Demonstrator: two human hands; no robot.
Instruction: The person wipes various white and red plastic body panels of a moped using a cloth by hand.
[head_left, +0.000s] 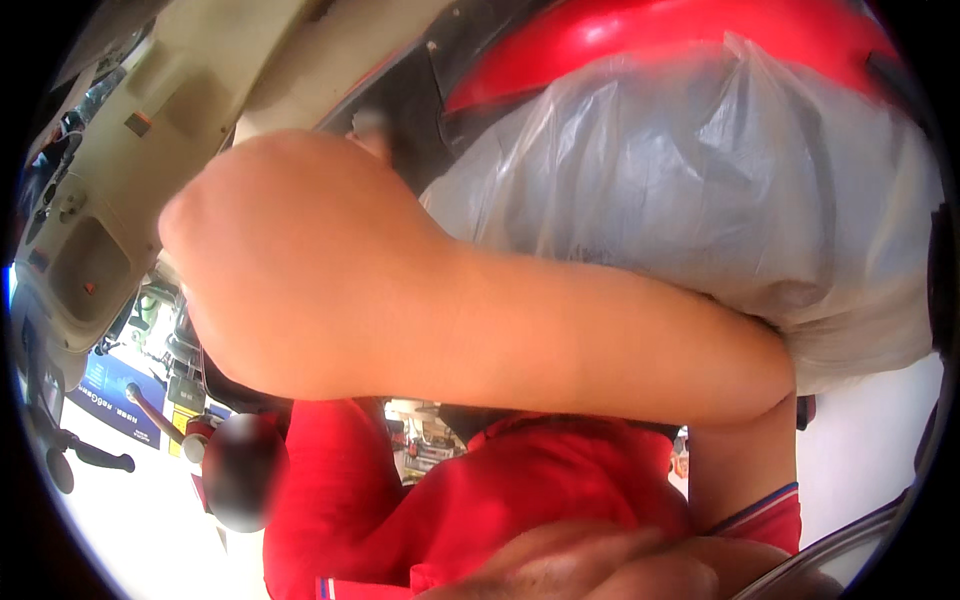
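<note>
My right arm [570, 330] lies bent across the middle of the view, its elbow at the right by a red sleeve. At the left end of it my right hand [285, 240] is curled, its back toward me. Its fingertips are hidden, so what they hold cannot be told. Beyond the hand lies a dark trim edge [425, 95] with a small bit of skin against it. Beside the forearm bulges a seat-like shape under a grey translucent plastic cover [650, 170]. At the lower edge, blurred skin appears to be my left hand [590, 565]; its fingers are smeared.
A beige vehicle door panel [190, 110] with a recessed pocket stands at the left. Across the top shows a glossy red surface [680, 30]. Past the door are a blue printed board [120, 400], a dark blurred round shape [245, 470] and a pale floor [120, 500].
</note>
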